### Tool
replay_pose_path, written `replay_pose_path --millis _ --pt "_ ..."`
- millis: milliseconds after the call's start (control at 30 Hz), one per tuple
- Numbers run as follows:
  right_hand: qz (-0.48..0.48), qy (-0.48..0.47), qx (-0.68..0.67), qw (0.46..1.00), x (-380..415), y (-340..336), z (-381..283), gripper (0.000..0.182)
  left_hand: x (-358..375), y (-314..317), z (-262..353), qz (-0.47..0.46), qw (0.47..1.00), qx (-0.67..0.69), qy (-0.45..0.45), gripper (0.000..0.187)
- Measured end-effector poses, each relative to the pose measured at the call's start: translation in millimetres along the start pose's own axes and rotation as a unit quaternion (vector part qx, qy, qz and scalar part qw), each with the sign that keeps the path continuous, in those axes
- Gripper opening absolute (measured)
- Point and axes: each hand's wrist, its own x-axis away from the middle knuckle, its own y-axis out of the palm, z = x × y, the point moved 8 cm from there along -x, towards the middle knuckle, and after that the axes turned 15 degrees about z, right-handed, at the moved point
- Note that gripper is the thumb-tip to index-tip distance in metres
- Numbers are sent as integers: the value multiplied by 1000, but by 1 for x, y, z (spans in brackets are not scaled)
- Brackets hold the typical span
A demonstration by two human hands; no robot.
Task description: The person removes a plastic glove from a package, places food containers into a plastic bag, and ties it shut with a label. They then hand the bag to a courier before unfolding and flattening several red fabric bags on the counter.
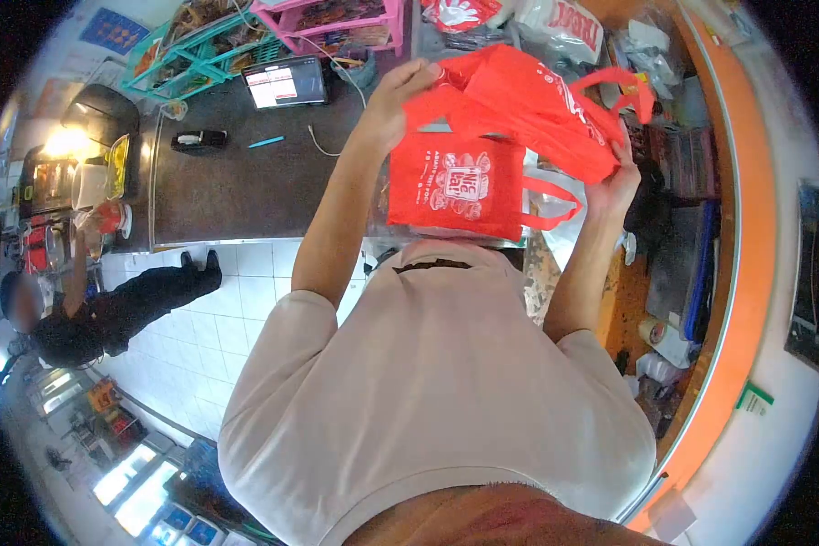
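A red fabric tote bag (537,105) with white print is held up, tilted, between my two hands above the counter. My left hand (399,98) is closed on its left edge. At the opposite end, my right hand (615,180) grips the bag near its lower right corner, with some fingers hidden behind the fabric. One handle loop (628,89) sticks out at the upper right. Beneath it, a second red tote bag (455,187) lies flat at the counter's near edge, its white print facing up and its handle (560,209) pointing right.
On the dark counter (218,187) are a tablet (285,84), a blue pen (267,142) and a black tape dispenser (198,139). Green baskets (168,68) and a pink basket (346,45) stand behind. Plastic packs (560,27) crowd the back right. Another person (91,314) stands far left.
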Motion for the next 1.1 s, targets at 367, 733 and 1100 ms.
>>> replay_pose_path --millis 367,733,1100 --pt "-10 -230 364 902 25 21 40 47 18 -26 -9 62 998 -22 -24 22" --pt "-300 -293 540 730 141 107 113 34 37 -54 14 146 987 27 -60 21" --pt "-101 -61 299 947 103 70 125 27 111 -37 60 189 876 -345 280 21"
